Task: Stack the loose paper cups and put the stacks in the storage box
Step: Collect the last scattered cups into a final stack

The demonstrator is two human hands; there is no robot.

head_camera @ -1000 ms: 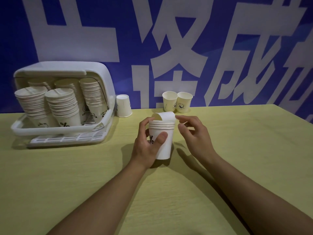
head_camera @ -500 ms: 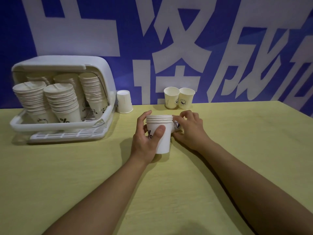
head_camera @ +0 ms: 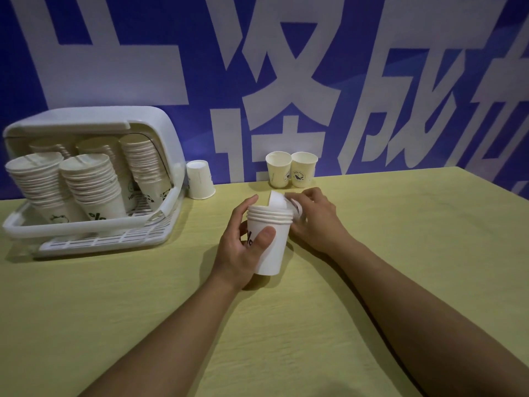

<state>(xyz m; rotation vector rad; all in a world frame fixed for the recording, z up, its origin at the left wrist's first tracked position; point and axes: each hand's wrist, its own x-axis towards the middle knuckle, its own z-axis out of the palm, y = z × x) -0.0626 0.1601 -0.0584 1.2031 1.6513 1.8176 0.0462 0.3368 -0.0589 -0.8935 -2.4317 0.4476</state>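
My left hand [head_camera: 243, 247] wraps a short stack of paper cups [head_camera: 269, 239] standing on the yellow-green table [head_camera: 400, 282], thumb across its front and fingers curled behind, while my right hand [head_camera: 312, 219] closes on a single loose cup [head_camera: 282, 202], tilted with its base over the stack's mouth and leaning away toward the far right. The step in hand appears to be nesting that cup into the stack; it looks not yet seated, and the next move likely calls for righting it so its base drops straight into the top rim, with the left hand keeping the stack from tipping. Beyond my grip and a little to the right, two upright cups [head_camera: 290, 169] stand touching each other against the wall; beyond and to the left, one upside-down cup [head_camera: 199, 180] sits just beside the white storage box [head_camera: 94, 179]. That box, well off to the left of my hands, stands open toward me, with several leaning stacks already inside over a slotted tray. So the work seems well along, with three loose cups left to gather before this stack can go in. The tabletop is otherwise bare and evenly lit; behind it runs a blue wall banner [head_camera: 372, 81] with large white characters.
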